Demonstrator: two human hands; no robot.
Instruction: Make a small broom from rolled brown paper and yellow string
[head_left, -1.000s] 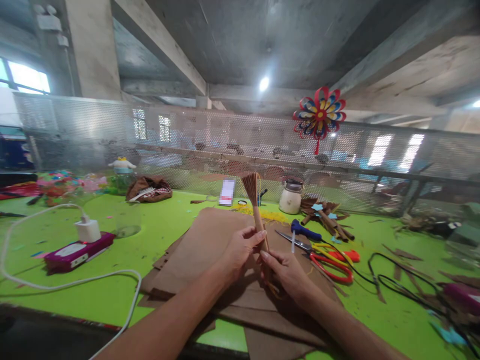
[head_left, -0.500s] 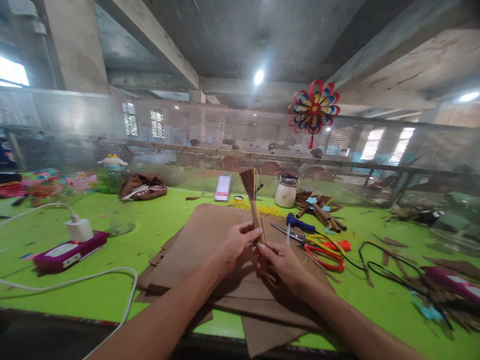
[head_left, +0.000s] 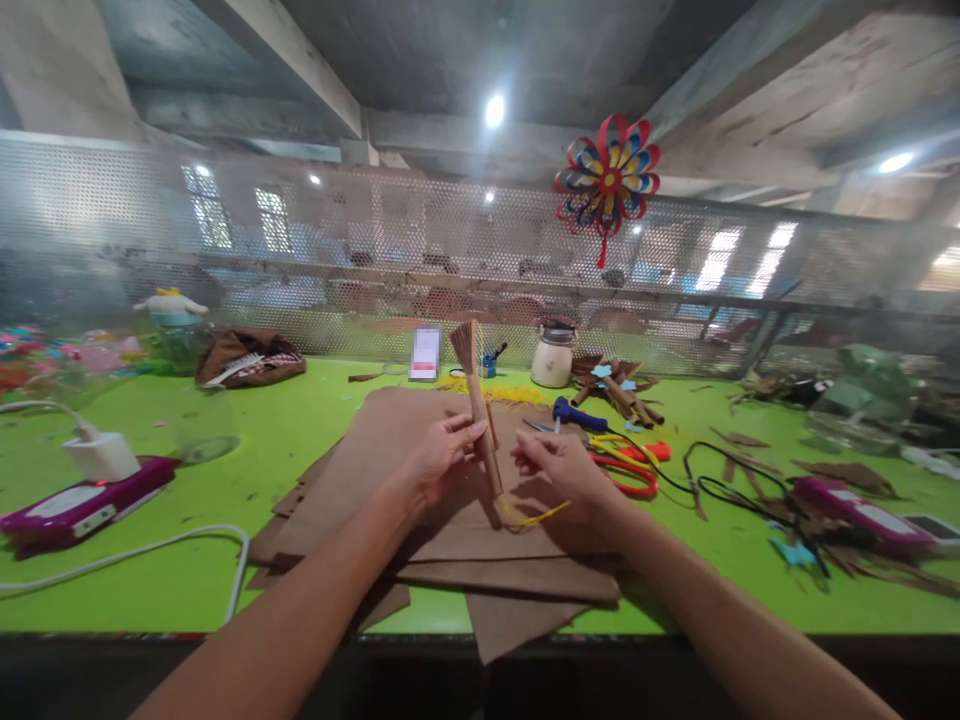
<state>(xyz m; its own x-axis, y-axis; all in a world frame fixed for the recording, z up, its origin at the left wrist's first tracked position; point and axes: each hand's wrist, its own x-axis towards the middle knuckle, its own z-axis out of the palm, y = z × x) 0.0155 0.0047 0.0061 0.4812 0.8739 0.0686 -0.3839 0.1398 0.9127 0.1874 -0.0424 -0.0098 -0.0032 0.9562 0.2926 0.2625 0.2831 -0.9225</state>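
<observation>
My left hand (head_left: 442, 455) pinches a rolled brown paper tube (head_left: 486, 440) whose upper end fans out in a thin-cut fringe, like a small broom. It leans slightly, top to the left, above a stack of brown paper sheets (head_left: 352, 480). A yellow thread (head_left: 536, 518) trails from the tube's lower end towards my right wrist. Just right of the tube, apart from it, is my right hand (head_left: 551, 462). Its fingers are curled with the tips together; whatever they may hold is hidden. Beyond the right hand lie scissors (head_left: 626, 470) and a blue glue gun (head_left: 581, 414).
Behind the paper are yellow shreds (head_left: 510, 392), a phone (head_left: 424, 355) and a white jar (head_left: 553, 358). Brown paper rolls (head_left: 626, 395) lie right of it. A purple power strip (head_left: 97, 500) with a white cable is at left; a black cord (head_left: 720, 490) loops at right.
My right hand has come off the tube and moved to its right, fingers curled. My left hand keeps hold. The tube's lower end and yellow thread now show. The view has shifted slightly.
</observation>
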